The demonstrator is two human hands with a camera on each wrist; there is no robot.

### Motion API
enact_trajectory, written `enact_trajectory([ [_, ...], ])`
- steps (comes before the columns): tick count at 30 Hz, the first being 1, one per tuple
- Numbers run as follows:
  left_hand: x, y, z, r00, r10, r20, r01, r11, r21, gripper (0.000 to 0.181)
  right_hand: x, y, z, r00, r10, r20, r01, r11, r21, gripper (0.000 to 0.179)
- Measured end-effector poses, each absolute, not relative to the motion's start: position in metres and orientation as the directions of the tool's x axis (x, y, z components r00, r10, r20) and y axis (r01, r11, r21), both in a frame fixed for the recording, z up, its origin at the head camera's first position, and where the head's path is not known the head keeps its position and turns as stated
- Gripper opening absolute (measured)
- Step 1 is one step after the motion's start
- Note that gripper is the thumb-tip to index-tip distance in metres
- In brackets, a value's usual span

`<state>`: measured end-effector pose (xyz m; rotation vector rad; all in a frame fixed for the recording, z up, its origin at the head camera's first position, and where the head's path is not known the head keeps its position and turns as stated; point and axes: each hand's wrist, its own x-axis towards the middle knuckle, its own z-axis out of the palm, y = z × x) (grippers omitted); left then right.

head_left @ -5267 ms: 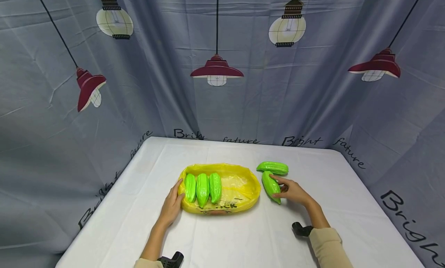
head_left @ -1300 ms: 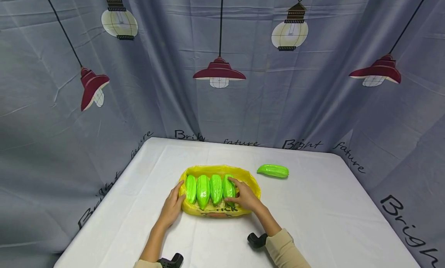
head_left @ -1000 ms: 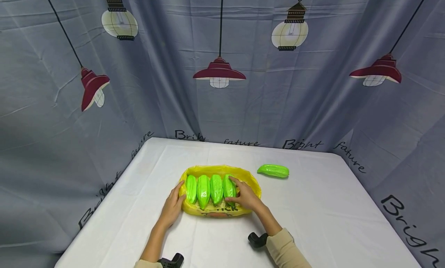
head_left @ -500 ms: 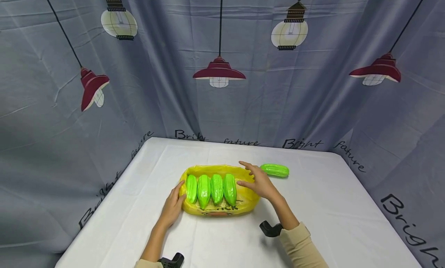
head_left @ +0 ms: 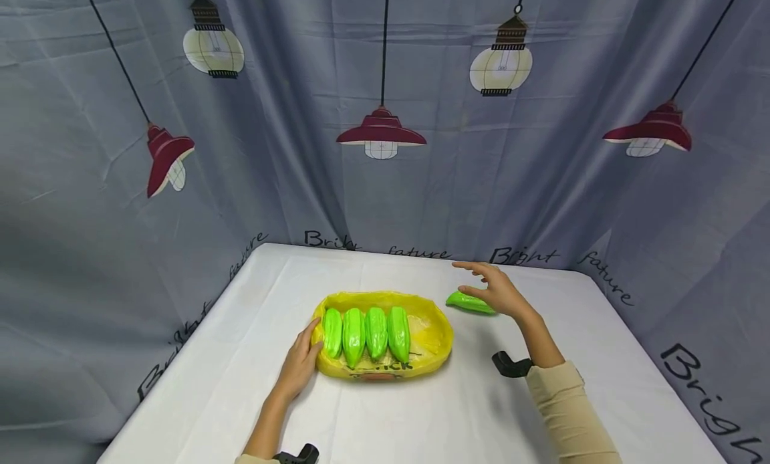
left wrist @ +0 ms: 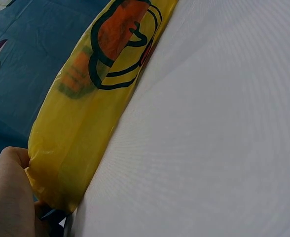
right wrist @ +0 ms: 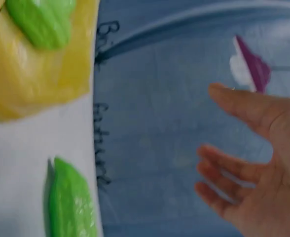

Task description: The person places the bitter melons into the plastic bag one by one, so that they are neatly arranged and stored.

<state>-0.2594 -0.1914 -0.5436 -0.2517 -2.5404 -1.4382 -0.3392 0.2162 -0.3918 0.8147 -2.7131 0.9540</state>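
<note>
A yellow plastic bag (head_left: 428,331), spread into an oval tray shape with printing on its front, lies mid-table. Several glossy, ridged green bitter melons (head_left: 353,337) stand side by side in its left and middle part. My left hand (head_left: 296,365) holds the bag's left end; in the left wrist view the thumb lies against the bag's wall (left wrist: 81,133). My right hand (head_left: 500,291) hovers over one loose bitter melon (head_left: 466,303), right of the bag, partly covering it in the head view. In the right wrist view that melon (right wrist: 72,203) lies apart from the spread fingers.
A white cloth (head_left: 397,424) covers the table. Behind and at both sides hangs a grey-blue curtain (head_left: 289,183) with printed lamps. A black wrist camera mount (head_left: 511,365) sits on the right wrist, another mount (head_left: 299,454) on the left.
My right hand has brought a bitter melon into the bag, let it go there, then moved right and back over the last loose melon. The left hand stays at the bag.
</note>
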Motion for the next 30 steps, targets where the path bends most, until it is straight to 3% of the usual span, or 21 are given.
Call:
enact_trajectory([
  [5, -0.257, -0.191, -0.548, -0.966, 0.035, 0.255, 0.238, 0.502, 0.831, 0.049, -0.362, 0.233, -0.398, -0.823, -0.526, 0.216, -0.541, 0.608, -0.581, 0.050],
  [17, -0.258, -0.190, -0.546, -0.953, 0.032, 0.302, 0.271, 0.535, 0.800, 0.048, -0.400, 0.275, -0.431, -0.829, -0.559, 0.030, -0.431, 0.603, -0.671, 0.044],
  [22, -0.257, -0.190, -0.545, -0.951, 0.039, 0.307, 0.280, 0.530, 0.800, 0.048, -0.407, 0.288, -0.450, -0.804, -0.593, 0.026, -0.453, 0.585, -0.673, 0.044],
  [30, -0.259, -0.190, -0.546, -0.949, 0.037, 0.312, 0.284, 0.528, 0.801, 0.048, -0.413, 0.289, -0.467, -0.821, -0.570, -0.036, -0.370, 0.580, -0.726, 0.050],
])
